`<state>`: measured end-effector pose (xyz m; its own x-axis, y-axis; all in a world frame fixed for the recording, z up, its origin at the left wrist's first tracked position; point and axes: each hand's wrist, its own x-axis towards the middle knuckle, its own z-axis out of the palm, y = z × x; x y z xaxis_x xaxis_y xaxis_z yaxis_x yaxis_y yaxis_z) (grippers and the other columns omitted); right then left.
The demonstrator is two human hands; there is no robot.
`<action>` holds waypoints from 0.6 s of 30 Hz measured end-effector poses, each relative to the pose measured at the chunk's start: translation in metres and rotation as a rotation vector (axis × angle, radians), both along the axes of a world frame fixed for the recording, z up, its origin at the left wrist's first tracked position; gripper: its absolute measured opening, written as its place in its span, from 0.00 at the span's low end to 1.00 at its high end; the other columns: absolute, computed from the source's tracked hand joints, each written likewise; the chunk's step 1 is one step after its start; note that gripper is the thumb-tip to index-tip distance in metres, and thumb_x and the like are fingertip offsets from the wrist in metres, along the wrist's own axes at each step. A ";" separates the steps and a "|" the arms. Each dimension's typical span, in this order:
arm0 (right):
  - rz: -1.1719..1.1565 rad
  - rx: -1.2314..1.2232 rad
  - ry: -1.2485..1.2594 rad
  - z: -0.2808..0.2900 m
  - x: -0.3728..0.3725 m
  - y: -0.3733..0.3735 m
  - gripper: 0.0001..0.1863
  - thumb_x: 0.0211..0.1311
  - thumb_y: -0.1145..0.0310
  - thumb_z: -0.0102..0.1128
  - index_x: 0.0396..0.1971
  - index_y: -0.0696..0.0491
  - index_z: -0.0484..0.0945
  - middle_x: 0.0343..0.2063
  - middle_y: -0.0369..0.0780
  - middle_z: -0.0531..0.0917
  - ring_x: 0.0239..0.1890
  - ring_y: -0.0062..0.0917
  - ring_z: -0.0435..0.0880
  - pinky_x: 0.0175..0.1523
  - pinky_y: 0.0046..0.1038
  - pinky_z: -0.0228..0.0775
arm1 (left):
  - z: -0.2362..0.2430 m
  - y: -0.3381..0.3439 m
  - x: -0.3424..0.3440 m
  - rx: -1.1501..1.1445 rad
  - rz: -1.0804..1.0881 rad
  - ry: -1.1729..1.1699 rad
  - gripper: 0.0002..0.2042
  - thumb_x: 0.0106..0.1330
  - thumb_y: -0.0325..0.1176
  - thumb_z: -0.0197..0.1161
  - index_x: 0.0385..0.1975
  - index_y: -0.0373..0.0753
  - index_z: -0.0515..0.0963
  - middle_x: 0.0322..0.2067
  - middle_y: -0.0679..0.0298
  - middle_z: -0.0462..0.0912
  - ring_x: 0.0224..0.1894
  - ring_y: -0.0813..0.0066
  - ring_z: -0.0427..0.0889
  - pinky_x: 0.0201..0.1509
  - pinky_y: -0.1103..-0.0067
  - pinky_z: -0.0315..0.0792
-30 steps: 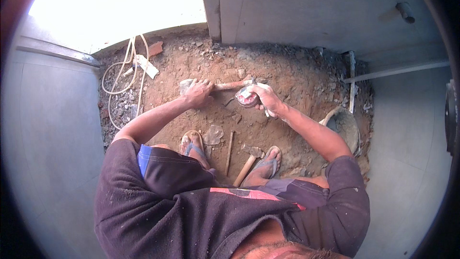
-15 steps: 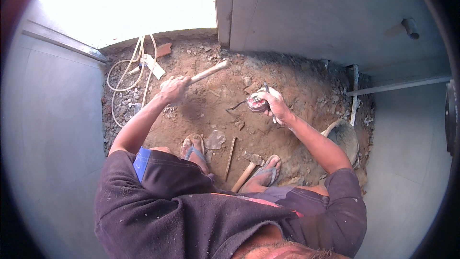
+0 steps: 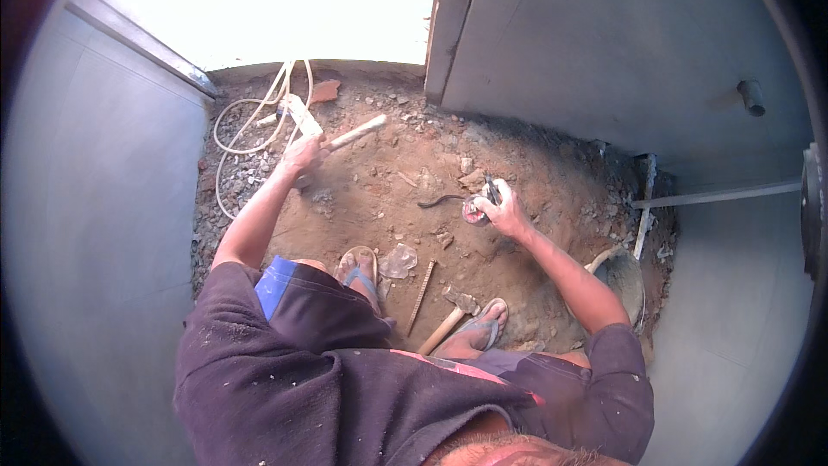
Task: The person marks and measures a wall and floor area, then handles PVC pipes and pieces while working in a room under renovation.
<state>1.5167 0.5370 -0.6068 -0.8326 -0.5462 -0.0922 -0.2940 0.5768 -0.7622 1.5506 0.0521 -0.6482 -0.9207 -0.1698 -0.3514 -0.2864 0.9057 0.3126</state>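
Note:
My left hand [image 3: 302,155] is closed round a tool with a pale wooden handle [image 3: 358,132]; the handle sticks out to the right, and the tool's other end below the hand is blurred. In my right hand [image 3: 509,211] is a round red tape measure [image 3: 474,210], with a dark strap [image 3: 440,201] trailing left from it. Dark slim things [image 3: 492,188], pen-like, also show between those fingers. On the dirt near my right foot lies a hammer [image 3: 447,326] with a wooden handle. A thin ribbed rod [image 3: 420,295] rests between my feet.
A pale hose [image 3: 228,145] loops over rubble at the far left, near a broken brick [image 3: 325,91]. At right stands a dirty bucket [image 3: 634,276] by a pale upright bar [image 3: 645,207]. Crumpled clear plastic [image 3: 398,261] lies by my left foot. Grey walls flank the uneven dirt.
My left hand has lowered slightly with the wooden-handled tool. My right hand has turned the tape measure and moved a little down. The whole view has shifted somewhat.

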 end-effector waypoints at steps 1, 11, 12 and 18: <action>-0.070 0.032 -0.078 -0.001 0.002 0.002 0.20 0.55 0.58 0.66 0.38 0.58 0.73 0.29 0.46 0.82 0.32 0.37 0.83 0.40 0.38 0.74 | 0.006 0.008 -0.002 -0.015 0.026 -0.018 0.22 0.67 0.46 0.61 0.52 0.37 0.78 0.50 0.48 0.82 0.54 0.53 0.81 0.57 0.65 0.73; -0.140 0.069 -0.166 -0.012 0.000 -0.006 0.28 0.50 0.51 0.70 0.41 0.58 0.72 0.30 0.50 0.83 0.36 0.43 0.85 0.42 0.40 0.75 | 0.019 0.120 -0.014 0.363 -0.197 0.183 0.19 0.63 0.38 0.63 0.50 0.34 0.79 0.49 0.50 0.81 0.53 0.55 0.80 0.59 0.67 0.74; -0.139 0.062 -0.161 -0.011 0.000 -0.010 0.28 0.50 0.51 0.70 0.41 0.59 0.72 0.30 0.49 0.83 0.35 0.42 0.85 0.42 0.39 0.75 | 0.020 0.132 -0.012 0.424 -0.291 0.190 0.20 0.64 0.39 0.63 0.51 0.33 0.77 0.49 0.50 0.82 0.52 0.55 0.81 0.58 0.66 0.75; -0.144 -0.029 -0.192 0.008 -0.001 -0.032 0.28 0.52 0.53 0.71 0.40 0.61 0.72 0.28 0.45 0.82 0.32 0.31 0.82 0.39 0.36 0.74 | 0.040 0.203 0.007 0.703 -0.446 0.064 0.39 0.58 0.50 0.72 0.64 0.33 0.65 0.56 0.46 0.76 0.54 0.54 0.80 0.55 0.66 0.77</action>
<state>1.5161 0.5054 -0.5984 -0.8709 -0.4276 -0.2423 -0.0583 0.5795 -0.8129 1.5581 0.2546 -0.6080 -0.8716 0.4545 -0.1840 0.0903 0.5176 0.8508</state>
